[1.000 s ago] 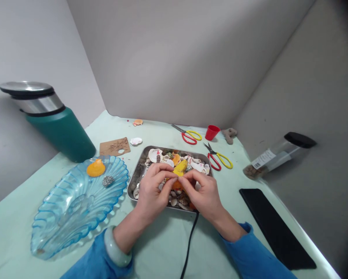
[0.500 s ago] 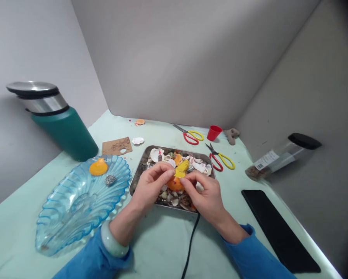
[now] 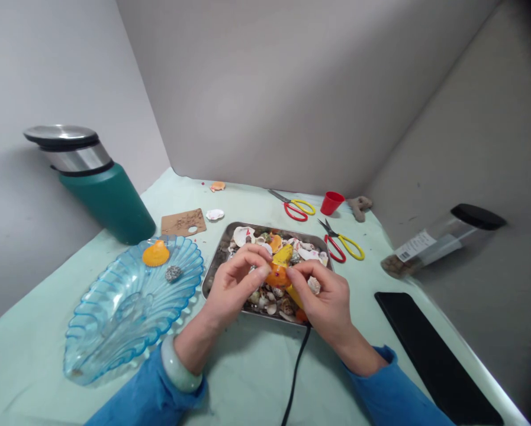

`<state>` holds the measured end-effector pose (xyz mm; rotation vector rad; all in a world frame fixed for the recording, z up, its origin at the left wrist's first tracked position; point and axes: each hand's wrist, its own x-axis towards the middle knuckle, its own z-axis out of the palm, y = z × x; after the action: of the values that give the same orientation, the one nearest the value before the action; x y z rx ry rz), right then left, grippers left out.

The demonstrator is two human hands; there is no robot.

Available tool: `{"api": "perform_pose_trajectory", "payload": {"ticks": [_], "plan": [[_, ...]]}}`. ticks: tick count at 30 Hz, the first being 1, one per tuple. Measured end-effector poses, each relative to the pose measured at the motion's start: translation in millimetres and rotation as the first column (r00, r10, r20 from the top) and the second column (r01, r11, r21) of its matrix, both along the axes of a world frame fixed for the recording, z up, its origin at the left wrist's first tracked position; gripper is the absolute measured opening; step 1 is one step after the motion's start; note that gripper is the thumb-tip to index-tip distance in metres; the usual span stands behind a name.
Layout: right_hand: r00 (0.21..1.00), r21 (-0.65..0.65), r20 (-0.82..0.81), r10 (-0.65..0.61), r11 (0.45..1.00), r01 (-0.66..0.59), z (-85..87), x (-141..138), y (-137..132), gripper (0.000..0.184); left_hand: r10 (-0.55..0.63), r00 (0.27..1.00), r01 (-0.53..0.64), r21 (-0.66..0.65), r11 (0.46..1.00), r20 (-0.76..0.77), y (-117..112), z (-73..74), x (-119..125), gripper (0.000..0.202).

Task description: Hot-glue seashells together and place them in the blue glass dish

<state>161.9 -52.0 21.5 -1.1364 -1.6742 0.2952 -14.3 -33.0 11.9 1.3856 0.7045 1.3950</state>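
My left hand [image 3: 236, 279] and my right hand [image 3: 322, 296] are raised over a metal tray [image 3: 212, 269] heaped with shells. Between their fingertips is an orange shell-like piece [image 3: 278, 276] with small red dots, pinched at its left edge by the left hand and at its right edge by the right. A yellow elongated piece [image 3: 283, 254] shows just behind it; whether the two touch I cannot tell. More yellow shows beneath the right fingers, which partly cover it. Whitish shells [image 3: 244, 236] lie around in the tray.
On the left are a blue scalloped dish [image 3: 109, 331], holding an orange shell [image 3: 155, 254] and a grey speckled lump [image 3: 173, 273], and a green bottle [image 3: 109, 201]. Behind stand two scissors [image 3: 297, 208] and a red cup [image 3: 331, 203]. A clear jar [image 3: 438, 242] and black slab [image 3: 434, 355] are right.
The orange piece has tilted up between my fingers, showing more of its dotted face. More yellow now shows under my right hand. The whole view has shifted slightly.
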Motion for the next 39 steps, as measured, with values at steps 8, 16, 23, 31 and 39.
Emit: {"api": "perform_pose_trajectory", "payload": {"ticks": [8, 16, 23, 31, 39], "plan": [[1.0, 0.003, 0.009, -0.012, 1.0, 0.012, -0.3, -1, 0, 0.019, -0.049, 0.995, 0.048, 0.01, 0.999, 0.089, 0, -0.1, -3, 0.024], [1.0, 0.013, 0.011, -0.008, 1.0, 0.008, 2.5, -1, 0, 0.019, -0.116, 0.987, 0.12, -0.028, 0.992, 0.116, 2, -1.2, -8, 0.04], [1.0, 0.041, 0.017, 0.001, 0.999, -0.002, 0.9, 1, 0, 0.019, -0.202, 0.974, 0.202, 0.019, 0.979, 0.102, 4, 4.2, -12, 0.042], [1.0, 0.051, 0.014, 0.007, 0.999, -0.008, 2.8, 0, -1, 0.018, -0.234, 0.972, 0.234, 0.028, 0.972, 0.002, 3, 8.3, -13, 0.051], [1.0, 0.045, 0.01, 0.007, 0.999, -0.007, 3.5, 0, 0, 0.018, -0.286, 0.958, 0.287, 0.105, 0.952, -0.025, 6, 3.3, -16, 0.028]]}}
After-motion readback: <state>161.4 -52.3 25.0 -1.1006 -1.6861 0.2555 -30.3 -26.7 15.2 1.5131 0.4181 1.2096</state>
